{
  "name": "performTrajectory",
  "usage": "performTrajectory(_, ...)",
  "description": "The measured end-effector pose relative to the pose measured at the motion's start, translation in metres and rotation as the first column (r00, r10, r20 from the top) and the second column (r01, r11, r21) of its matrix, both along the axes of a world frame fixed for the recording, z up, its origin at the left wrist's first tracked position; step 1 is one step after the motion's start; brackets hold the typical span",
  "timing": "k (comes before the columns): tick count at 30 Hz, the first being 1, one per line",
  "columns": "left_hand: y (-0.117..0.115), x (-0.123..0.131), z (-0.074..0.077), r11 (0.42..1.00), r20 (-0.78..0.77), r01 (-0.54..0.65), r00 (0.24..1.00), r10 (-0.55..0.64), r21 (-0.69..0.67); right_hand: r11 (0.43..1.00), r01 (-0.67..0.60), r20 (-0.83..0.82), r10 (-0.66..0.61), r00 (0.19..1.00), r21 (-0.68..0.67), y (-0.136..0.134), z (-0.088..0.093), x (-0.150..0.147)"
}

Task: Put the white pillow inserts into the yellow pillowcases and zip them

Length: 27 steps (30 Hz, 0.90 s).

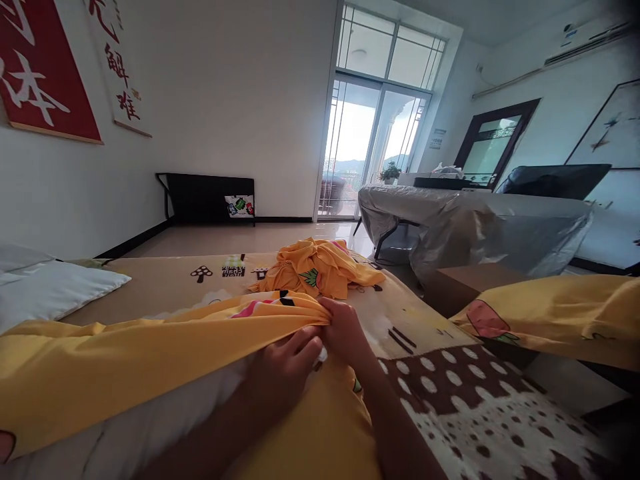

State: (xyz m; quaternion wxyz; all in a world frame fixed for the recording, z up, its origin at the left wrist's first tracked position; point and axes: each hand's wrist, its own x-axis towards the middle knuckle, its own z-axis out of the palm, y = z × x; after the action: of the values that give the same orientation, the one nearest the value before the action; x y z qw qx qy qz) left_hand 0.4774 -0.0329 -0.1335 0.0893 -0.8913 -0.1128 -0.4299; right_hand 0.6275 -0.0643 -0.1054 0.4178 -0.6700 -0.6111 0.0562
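Note:
Yellow printed fabric (150, 347) stretches from the left edge to the centre, over a pale grey-white item (165, 400). My right hand (347, 330) is closed on its gathered end. Just left and below, my left hand (293, 360) has its fingers curled against the underside of the gathered fabric, near the pale item; the fingertips are partly hidden. More yellow cloth lies under my forearms. Beyond my hands, a crumpled orange-yellow cloth (320, 267) with a green leaf print rests on the patterned blanket (420, 320).
A white pillow (60, 287) lies at the left. On the right, another yellow fabric piece (560, 313) lies over boxes, near a brown cardboard box (460, 283). A plastic-covered table (480, 213) stands behind. A black folded frame (200, 200) leans on the far wall.

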Motion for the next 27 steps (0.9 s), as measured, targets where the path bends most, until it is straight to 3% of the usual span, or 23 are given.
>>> performTrajectory(11,0.004,0.003,-0.005,0.982,-0.089,-0.187,0.979,0.186,-0.002,0.997,0.048,0.022,-0.047,0.999,-0.056,-0.010,0.006,-0.002)
performTrajectory(17,0.009,0.003,-0.011,0.991,-0.028,-0.135,0.990,0.135,-0.020,0.999,0.048,0.031,-0.048,0.998,-0.019,-0.010,0.006,0.000)
performTrajectory(20,0.010,0.003,-0.017,0.982,-0.040,-0.094,0.995,0.089,-0.161,0.999,-0.012,-0.015,0.012,1.000,0.043,-0.011,0.007,0.000)
performTrajectory(24,0.012,0.005,-0.026,0.898,-0.022,0.019,0.999,-0.032,-0.440,0.992,-0.109,-0.163,0.117,0.980,0.058,-0.010,0.005,-0.002)
performTrajectory(27,0.020,0.010,-0.032,0.862,0.015,0.007,1.000,0.001,-0.507,0.990,-0.113,-0.194,0.127,0.973,0.084,-0.008,0.002,-0.004)
